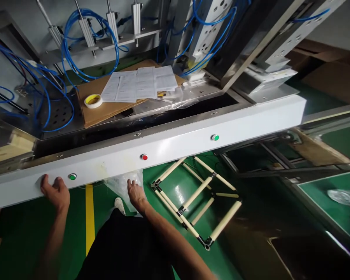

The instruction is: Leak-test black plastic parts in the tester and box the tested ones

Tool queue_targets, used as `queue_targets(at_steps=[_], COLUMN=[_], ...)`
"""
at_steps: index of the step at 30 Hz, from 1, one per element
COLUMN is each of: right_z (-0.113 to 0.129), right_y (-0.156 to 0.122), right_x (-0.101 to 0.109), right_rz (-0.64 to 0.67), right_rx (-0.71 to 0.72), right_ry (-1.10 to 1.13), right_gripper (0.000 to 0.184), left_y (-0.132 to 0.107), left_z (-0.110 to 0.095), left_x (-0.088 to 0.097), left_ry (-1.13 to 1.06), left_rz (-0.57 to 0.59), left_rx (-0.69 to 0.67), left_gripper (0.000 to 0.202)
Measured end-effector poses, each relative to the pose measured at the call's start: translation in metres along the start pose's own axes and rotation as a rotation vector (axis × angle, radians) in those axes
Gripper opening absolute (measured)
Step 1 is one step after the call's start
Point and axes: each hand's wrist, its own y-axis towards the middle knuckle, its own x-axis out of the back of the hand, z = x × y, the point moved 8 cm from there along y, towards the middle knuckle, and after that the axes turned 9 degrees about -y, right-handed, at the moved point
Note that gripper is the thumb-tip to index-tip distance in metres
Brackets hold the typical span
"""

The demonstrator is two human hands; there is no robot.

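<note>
My left hand (56,194) is at the lower left part of the white front panel (181,144), just left of a green button (72,177). Its fingers are bent and apart, with the tips against or very near the panel, and nothing shows in them. Below the panel's middle, my right hand (137,195) has its fingers curled together at a crumpled clear plastic bag (119,186). The bag hangs around and behind that hand, and the exact grip is partly hidden. A red button (144,157) sits on the panel above my right hand.
Paper sheets (138,83) and a tape roll (93,101) lie on cardboard (86,112) behind the panel. Blue air hoses (116,46) loop around the cylinders. A cream tube frame (196,194) stands on the green floor to the right. Another green button (215,137) is farther right.
</note>
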Motion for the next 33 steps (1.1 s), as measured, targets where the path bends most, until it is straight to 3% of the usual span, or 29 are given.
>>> queue_targets(at_steps=[2,4,6,8,10,11,13,18,23,28,33], right_z=[-0.004,-0.002,0.005,0.013,0.021,0.024,0.028,0.028,0.021,0.005,0.003], right_y=[0.003,-0.006,-0.021,-0.036,-0.049,-0.055,-0.065,-0.084,-0.096,-0.114,-0.094], right_x=[0.005,0.016,0.028,0.040,0.047,0.050,0.053,0.057,0.058,0.058,0.041], right_rz=[0.003,-0.037,-0.105,-0.179,-0.244,-0.273,-0.328,-0.447,-0.518,-0.587,-0.450], right_rx=[0.023,0.061,0.092,0.114,0.137,0.151,0.174,0.187,0.149,0.027,0.036], right_ry=[-0.019,-0.026,-0.026,-0.016,0.007,0.025,0.066,0.162,0.243,0.366,0.459], right_gripper=[0.038,0.032,0.033,0.036,0.038,0.039,0.041,0.044,0.046,0.068,0.075], left_y=[-0.012,-0.034,-0.067,-0.112,-0.150,-0.161,-0.170,-0.172,-0.183,-0.165,-0.143], left_z=[-0.006,-0.027,-0.066,-0.106,-0.129,-0.134,-0.135,-0.130,-0.147,-0.153,-0.165], left_x=[0.009,0.005,-0.020,-0.061,-0.093,-0.106,-0.124,-0.148,-0.160,-0.158,-0.131], left_ry=[-0.016,-0.072,-0.236,-0.351,-0.397,-0.399,-0.392,-0.402,-0.445,-0.518,-0.719], left_rz=[-0.022,0.046,0.337,0.815,1.188,1.305,1.416,1.570,1.722,1.603,1.430], left_rx=[-0.023,-0.093,-0.250,-0.357,-0.337,-0.297,-0.234,-0.151,-0.132,-0.028,0.059], left_gripper=[0.059,0.049,0.033,0.026,0.032,0.038,0.049,0.060,0.069,0.038,0.013])
